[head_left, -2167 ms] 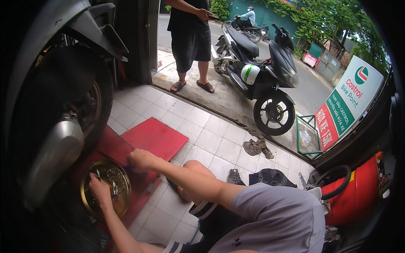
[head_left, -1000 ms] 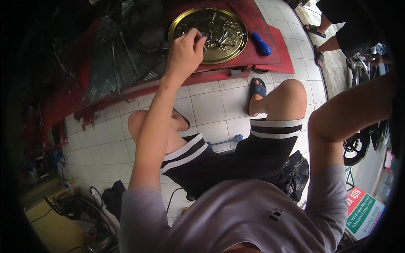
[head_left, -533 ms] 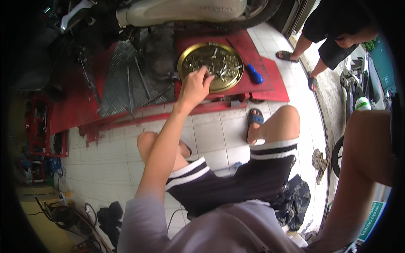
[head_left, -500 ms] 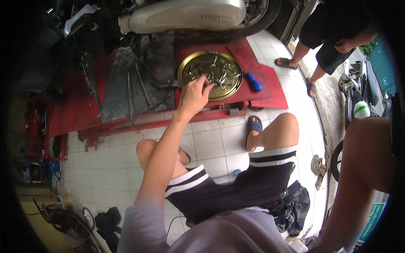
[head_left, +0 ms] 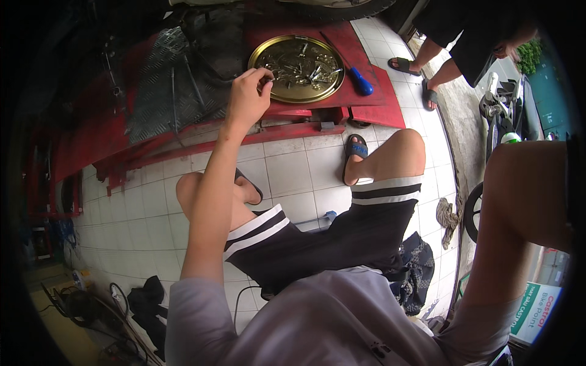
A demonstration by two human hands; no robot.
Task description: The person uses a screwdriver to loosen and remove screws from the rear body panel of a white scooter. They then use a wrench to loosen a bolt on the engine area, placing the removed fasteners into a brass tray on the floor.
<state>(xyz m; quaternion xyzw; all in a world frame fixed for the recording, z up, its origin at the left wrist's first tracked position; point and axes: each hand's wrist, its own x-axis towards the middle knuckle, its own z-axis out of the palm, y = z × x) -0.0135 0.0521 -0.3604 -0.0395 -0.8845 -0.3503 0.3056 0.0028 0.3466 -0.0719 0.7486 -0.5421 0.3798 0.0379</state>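
My left hand (head_left: 249, 100) is at the left edge of a round gold tray (head_left: 300, 98). Its fingers are curled in and the thumb is drawn toward them; whatever they hold, if anything, is too small to make out. Several small metal screws and fittings (head_left: 316, 77) lie scattered in the tray. Just right of the tray, a screwdriver (head_left: 361, 82) with a blue handle rests on the red platform (head_left: 381, 104). My right arm (head_left: 510, 232) is bent up along the right edge, with its hand out of view.
Left of the tray are a patterned metal plate (head_left: 155, 107) and long thin metal rods. A motorcycle tyre (head_left: 342, 11) shows above. At the upper right stands another person in dark sandals (head_left: 404, 66). A crumpled rag (head_left: 448, 219) lies on the tiled floor.
My left hand has moved from over the tray's small parts to its left edge. The view has tilted lower, hiding most of the motorcycle.
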